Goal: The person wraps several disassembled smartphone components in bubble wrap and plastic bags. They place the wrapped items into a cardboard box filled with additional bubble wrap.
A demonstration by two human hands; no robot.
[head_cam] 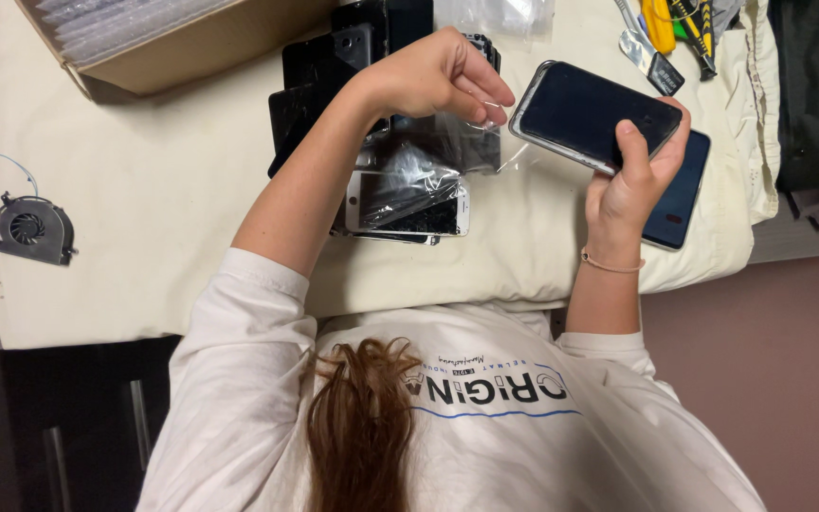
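My right hand [629,190] grips a dark phone [595,114] by its lower end and holds it tilted above the cream cloth. My left hand [440,74] is bent at the wrist just left of the phone. Its fingertips pinch a piece of clear plastic film [485,142] that hangs down by the phone's left edge. Below the left hand lies a pile of phone screens [408,204]; the top one has a white frame and sits in crinkled clear wrap. A second dark blue phone [682,194] lies flat on the cloth behind my right hand.
A cardboard box [172,43] with bubble wrap stands at the back left. Near the table's left edge rests a small black fan [32,228] with a thin wire. Hand tools [675,28] with yellow handles lie at the back right. A clear bag [495,14] is behind the pile.
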